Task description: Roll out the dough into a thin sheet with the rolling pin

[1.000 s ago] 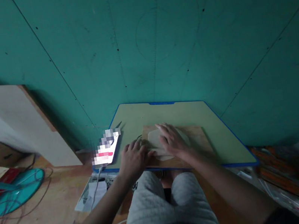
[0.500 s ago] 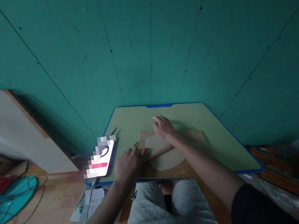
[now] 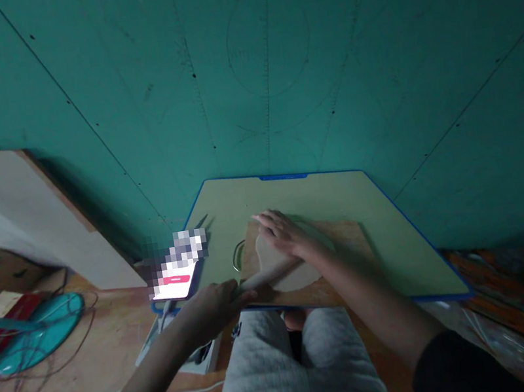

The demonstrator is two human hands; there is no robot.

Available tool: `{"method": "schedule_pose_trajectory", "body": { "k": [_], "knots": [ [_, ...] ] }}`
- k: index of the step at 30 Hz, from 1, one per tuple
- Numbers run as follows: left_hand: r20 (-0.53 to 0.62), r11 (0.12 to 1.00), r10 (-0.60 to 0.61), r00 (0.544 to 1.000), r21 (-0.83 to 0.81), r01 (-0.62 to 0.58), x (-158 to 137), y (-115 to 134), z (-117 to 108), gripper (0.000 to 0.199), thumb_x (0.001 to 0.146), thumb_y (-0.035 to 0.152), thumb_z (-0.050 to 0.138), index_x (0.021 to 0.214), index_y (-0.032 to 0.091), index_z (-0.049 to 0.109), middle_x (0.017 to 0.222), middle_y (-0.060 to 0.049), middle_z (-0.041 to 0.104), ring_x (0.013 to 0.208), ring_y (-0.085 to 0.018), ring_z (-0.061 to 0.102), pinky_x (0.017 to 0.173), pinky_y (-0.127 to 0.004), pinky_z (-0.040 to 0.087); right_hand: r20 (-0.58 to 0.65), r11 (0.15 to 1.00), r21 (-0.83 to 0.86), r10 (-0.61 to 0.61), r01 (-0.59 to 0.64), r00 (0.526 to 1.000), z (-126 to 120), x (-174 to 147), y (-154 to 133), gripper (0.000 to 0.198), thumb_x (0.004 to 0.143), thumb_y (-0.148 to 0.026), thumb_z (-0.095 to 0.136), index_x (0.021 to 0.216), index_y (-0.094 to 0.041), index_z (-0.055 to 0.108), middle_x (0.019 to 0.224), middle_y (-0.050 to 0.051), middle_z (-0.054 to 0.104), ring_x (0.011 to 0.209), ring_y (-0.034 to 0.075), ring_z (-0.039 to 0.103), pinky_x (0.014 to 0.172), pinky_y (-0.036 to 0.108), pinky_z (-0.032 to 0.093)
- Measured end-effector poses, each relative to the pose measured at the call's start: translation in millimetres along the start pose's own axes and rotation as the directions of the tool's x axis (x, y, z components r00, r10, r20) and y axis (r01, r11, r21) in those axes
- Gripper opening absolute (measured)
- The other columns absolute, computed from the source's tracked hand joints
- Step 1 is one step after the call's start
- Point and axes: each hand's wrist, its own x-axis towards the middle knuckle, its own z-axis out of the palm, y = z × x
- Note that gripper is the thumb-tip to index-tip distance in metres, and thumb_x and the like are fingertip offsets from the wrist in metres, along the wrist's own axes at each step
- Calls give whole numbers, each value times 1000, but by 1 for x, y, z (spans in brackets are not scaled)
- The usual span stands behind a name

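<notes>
Two hands (image 3: 216,301), one rolling pin (image 3: 267,276), one sheet of dough (image 3: 299,277), one wooden board (image 3: 348,238) and one phone (image 3: 176,280) share one surface (image 3: 311,195).

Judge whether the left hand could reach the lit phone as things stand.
Probably yes: the phone lies close beside the left hand, with nothing visible between them, though that hand may need to release the rolling pin.

Shows cream dough (image 3: 297,278) on the brown board (image 3: 348,238), blue-edged pale green table (image 3: 230,199) beneath it, circle-marked teal wall (image 3: 134,77) beyond it.
</notes>
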Motion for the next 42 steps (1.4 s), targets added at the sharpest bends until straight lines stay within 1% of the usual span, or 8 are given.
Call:
{"method": "schedule_pose_trajectory", "body": {
  "k": [6, 16, 19, 22, 28, 34, 39, 42],
  "knots": [
    [-75, 997, -54, 996, 51, 58, -13, 14, 14, 38, 98, 47, 46, 87, 17, 67, 76, -10, 73, 69, -22, 70, 52, -27, 36, 156, 999, -21, 51, -48, 986, -5, -15, -4, 53, 101, -30, 33, 152, -16, 40, 160, 10, 36, 150, 23, 27, 123, 42, 19],
    [-222, 1000, 23, 975, 7, -22, -23, 23, 49, 32, 95, 45, 51, 95, 17, 68, 80, -11, 74, 71, -24, 72, 54, -28, 42, 203, 993, -114, 13, 10, 979, -13, -67, -8, 59, 99, -36, 38, 155, -20, 33, 164, 10, 27, 152, 26, 20, 124, 50, 15],
    [-250, 996, 34, 968, 93, -11, -19, 22, 41, 44, 97, 54, 46, 93, 16, 69, 76, -12, 73, 70, -26, 72, 55, -29, 43, 206, 999, -34, 46, -40, 977, -14, -73, -4, 59, 99, -36, 37, 154, -17, 36, 162, 9, 31, 150, 24, 25, 124, 45, 17],
    [-292, 980, 10, 957, 192, 49, -5, 21, 15, 58, 101, 57, 33, 89, 16, 70, 74, -15, 73, 75, -29, 73, 60, -32, 46, 168, 986, 47, 148, -158, 974, -19, -71, 9, 56, 98, -33, 36, 151, -17, 42, 158, 8, 40, 147, 21, 33, 122, 40, 24],
    [-369, 973, 46, 928, 228, 42, 47, 36, -24, 54, 104, 41, 25, 94, 16, 72, 85, -17, 75, 81, -29, 73, 67, -35, 50, 47, 937, 39, 346, -348, 937, -41, -64, 49, 55, 101, -33, 23, 154, -25, 36, 158, 4, 42, 144, 20, 38, 117, 42, 31],
    [-331, 965, 140, 933, 255, -54, 77, 55, -20, 38, 101, 25, 34, 101, 11, 69, 92, -18, 72, 85, -29, 71, 68, -36, 52, 46, 866, 9, 498, -499, 866, -43, -66, 72, 55, 100, -34, 24, 151, -22, 40, 158, 7, 40, 144, 23, 38, 118, 44, 29],
    [-280, 939, 252, 926, 303, -164, 85, 59, -16, 27, 98, 26, 45, 93, 12, 68, 98, -17, 69, 97, -28, 65, 84, -39, 51, 88, 881, -10, 472, -473, 877, -35, -59, 77, 55, 101, -39, 26, 152, -24, 38, 160, 6, 37, 148, 22, 31, 119, 43, 24],
    [-368, 935, 308, 877, 288, -207, 92, 60, -9, 30, 102, 30, 40, 105, 15, 65, 115, -15, 66, 114, -27, 59, 99, -43, 46, 116, 894, -37, 447, -446, 887, -34, -55, 76, 58, 100, -43, 29, 153, -20, 38, 160, 10, 37, 149, 25, 29, 120, 46, 21]
  ]
}}
